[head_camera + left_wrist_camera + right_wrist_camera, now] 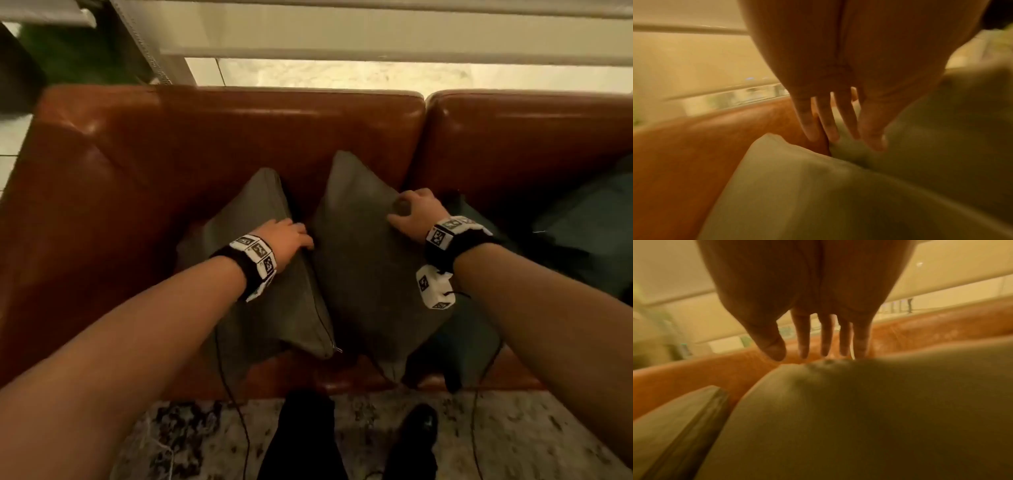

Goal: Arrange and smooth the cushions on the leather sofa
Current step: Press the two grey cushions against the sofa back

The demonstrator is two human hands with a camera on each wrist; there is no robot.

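Observation:
Two olive-grey cushions lean on the backrest of the brown leather sofa [239, 137]. My left hand [294, 234] lies on the right edge of the left cushion [274, 308], fingers straight. In the left wrist view those fingers [826, 128] point down into the gap between the left cushion [797, 186] and the right cushion [941, 129]. My right hand [402, 209] grips the upper right edge of the right cushion [363, 267], thumb on the front face and fingers over the back. In the right wrist view the fingers [824, 344] reach past the edge of that cushion [859, 418].
Teal cushions lie on the sofa to the right, one [472, 335] partly under the right olive cushion, another [589, 219] further right. A patterned rug [513, 445] lies before the sofa, with my dark trouser legs and shoe [418, 428]. Window blinds hang behind the backrest.

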